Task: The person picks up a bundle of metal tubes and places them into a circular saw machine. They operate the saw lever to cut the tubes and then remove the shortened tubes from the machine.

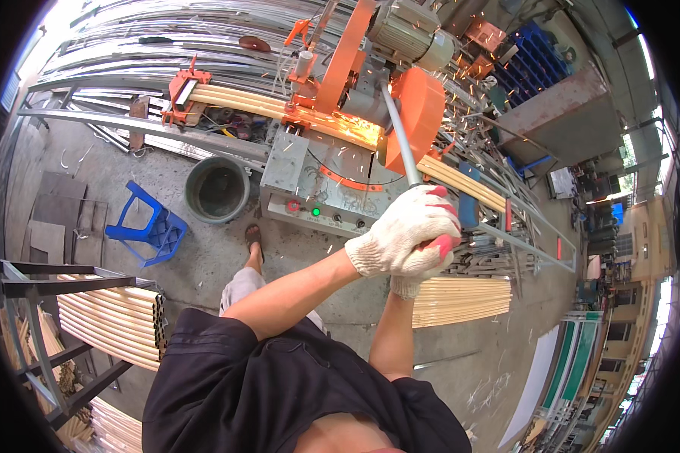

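Both my hands wear white knit gloves with pink-red fingertips and are closed together at the end of a grey lever point(402, 136). My left hand point(400, 230) lies over most of my right hand point(431, 263), whose grip is partly hidden. The lever runs up to an orange cut-off saw with a round blade guard point(418, 117). Several cream-coloured tubes point(242, 100) lie side by side through the saw and come out on its right. Bright sparks point(355, 130) spray along them to the left of the guard. An orange clamp point(183, 94) stands at their left end.
A grey saw base point(298, 185) carries a control panel with a lit green button point(316, 212). Left of it stand a dark round tub point(217, 189) and a blue plastic stool point(155, 230). Cream tubes are stacked on a metal rack point(45, 269) and on the right floor point(465, 302).
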Available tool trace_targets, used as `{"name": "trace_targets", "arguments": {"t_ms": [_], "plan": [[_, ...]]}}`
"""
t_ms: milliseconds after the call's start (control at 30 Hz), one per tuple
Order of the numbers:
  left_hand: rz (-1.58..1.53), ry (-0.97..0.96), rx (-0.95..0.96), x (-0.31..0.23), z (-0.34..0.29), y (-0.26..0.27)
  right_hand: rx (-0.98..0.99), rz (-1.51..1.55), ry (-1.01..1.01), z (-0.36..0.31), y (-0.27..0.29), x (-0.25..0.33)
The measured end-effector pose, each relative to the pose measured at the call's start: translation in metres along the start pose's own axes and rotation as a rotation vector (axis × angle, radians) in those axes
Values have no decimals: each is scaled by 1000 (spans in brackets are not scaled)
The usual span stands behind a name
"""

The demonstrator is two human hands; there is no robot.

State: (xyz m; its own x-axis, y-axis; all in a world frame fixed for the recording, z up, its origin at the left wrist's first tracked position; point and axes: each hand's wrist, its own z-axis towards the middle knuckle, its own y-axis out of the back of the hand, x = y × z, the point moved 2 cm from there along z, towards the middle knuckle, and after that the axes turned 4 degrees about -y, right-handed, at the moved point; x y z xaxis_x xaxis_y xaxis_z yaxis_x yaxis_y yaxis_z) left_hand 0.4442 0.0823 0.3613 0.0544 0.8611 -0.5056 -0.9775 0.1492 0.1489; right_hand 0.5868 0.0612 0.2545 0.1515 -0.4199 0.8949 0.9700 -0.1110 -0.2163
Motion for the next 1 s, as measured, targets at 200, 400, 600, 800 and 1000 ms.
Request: {"name": "trace_targets", "arguments": {"t_ms": [200,400,600,800,1000], "plan": [[-10,-1,-8,0,-1,0,-39,-120,26,0,-3,6],[-31,-3,-4,4,-3,-1,-91,-34,-12,-2,-10,7],[-45,-20,-19,4,-4,-2,-90,-196,34,-3,-19,23],[-46,-8,-19,4,-8,-2,-90,-229,59,-7,-12,15],[-49,-9,-13,5,-12,-2,-81,-189,10,-9,-13,15]]}}
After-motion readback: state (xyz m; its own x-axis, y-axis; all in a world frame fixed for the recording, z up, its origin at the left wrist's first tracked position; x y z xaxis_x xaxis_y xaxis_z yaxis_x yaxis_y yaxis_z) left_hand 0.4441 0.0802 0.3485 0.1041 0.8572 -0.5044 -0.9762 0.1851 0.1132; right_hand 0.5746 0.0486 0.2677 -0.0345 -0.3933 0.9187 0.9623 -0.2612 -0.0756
